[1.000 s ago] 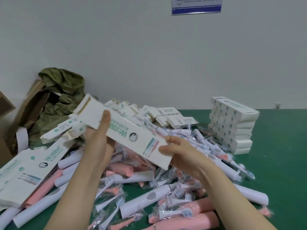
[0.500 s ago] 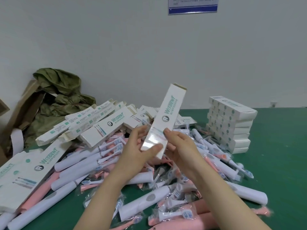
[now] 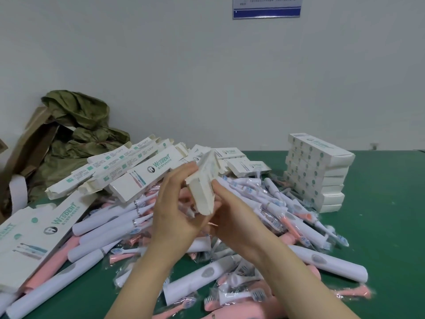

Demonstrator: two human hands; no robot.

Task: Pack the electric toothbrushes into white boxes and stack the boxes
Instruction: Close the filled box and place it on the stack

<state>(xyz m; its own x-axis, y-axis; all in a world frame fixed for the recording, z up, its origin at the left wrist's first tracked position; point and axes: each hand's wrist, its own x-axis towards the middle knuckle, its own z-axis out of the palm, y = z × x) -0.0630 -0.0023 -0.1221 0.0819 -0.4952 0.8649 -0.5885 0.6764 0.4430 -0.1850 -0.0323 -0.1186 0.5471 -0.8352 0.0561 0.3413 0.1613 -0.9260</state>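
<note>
Left hand (image 3: pixel 174 203) and right hand (image 3: pixel 232 217) both grip a long white cardboard box (image 3: pixel 203 187), which I see held above the heap of pink and white electric toothbrushes (image 3: pixel 110 224) mid green worktop (image 3: pixel 379 238). A stack of white boxes (image 3: pixel 322 171) stands near its far right edge.

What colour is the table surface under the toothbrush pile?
The table surface is dark green, plain and unpatterned; the head view shows it.
</note>
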